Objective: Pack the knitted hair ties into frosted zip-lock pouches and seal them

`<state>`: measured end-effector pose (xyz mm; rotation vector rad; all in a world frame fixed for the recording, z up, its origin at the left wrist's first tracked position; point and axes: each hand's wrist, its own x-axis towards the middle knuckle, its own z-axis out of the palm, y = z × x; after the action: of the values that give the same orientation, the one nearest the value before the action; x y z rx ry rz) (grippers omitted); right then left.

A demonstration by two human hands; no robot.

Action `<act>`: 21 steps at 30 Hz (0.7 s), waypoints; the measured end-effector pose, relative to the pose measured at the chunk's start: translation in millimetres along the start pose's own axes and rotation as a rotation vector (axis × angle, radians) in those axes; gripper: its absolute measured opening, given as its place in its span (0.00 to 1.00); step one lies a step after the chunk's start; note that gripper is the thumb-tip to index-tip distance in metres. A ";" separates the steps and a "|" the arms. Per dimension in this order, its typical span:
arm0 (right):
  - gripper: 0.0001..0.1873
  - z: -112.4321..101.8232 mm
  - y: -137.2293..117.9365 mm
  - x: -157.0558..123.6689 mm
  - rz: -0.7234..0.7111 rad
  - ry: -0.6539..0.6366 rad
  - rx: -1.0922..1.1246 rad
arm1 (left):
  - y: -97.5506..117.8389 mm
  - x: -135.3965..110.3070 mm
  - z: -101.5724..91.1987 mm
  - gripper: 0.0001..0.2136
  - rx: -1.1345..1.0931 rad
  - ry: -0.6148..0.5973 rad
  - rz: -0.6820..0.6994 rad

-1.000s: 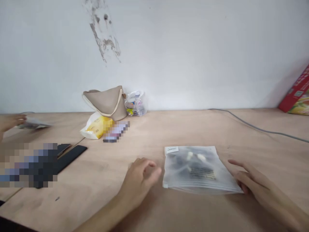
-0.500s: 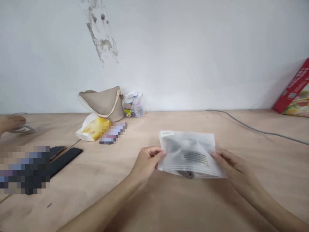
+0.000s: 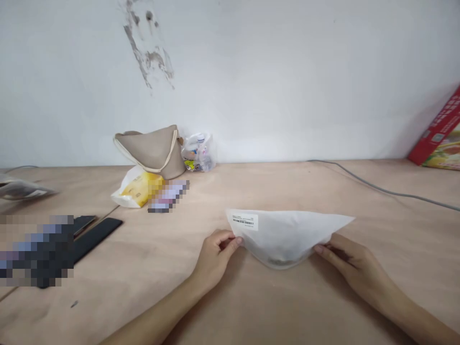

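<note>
A frosted plastic zip bag (image 3: 287,237) is held up just above the wooden table, its lower edge bowed downward. Near its upper left corner is a white barcode label (image 3: 245,222). Something dark shows faintly through the bottom of the bag; I cannot make out what it is. My left hand (image 3: 217,256) pinches the bag's left edge between thumb and fingers. On the opposite side, my right hand (image 3: 350,261) grips the right edge, its fingertips partly behind the plastic.
Left of centre stand a beige bag (image 3: 153,151), a clear bag of small items (image 3: 199,153) and a yellow-white tissue pack (image 3: 138,188). A dark flat case (image 3: 97,244) lies at left, another plastic bag (image 3: 27,189) behind it. A grey cable (image 3: 377,189) and red box (image 3: 436,136) are right.
The bag in my hands has flipped from its printed side to its labelled side, and the dark fabric-like piece at its opening is now behind plastic. The other person's hand at far left is gone.
</note>
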<state>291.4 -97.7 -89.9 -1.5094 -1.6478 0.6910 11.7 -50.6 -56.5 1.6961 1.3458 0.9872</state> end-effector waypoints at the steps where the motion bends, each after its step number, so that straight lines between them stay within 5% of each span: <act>1: 0.16 1.1 -2.5 0.5 0.019 0.026 0.022 | 2.3 0.6 0.3 0.09 -0.026 0.017 -0.007; 11: 0.16 8.7 -23.9 35.4 0.060 0.221 0.187 | 12.5 35.3 8.2 0.10 -0.374 0.124 -0.038; 21: 0.15 20.4 1.3 87.3 0.112 0.233 0.372 | -0.8 83.7 23.1 0.10 -0.539 0.209 -0.172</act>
<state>276.2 -9.4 -86.1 -1.3590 -1.1925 0.7990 45.0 29.6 -57.2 1.0817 1.1886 1.3098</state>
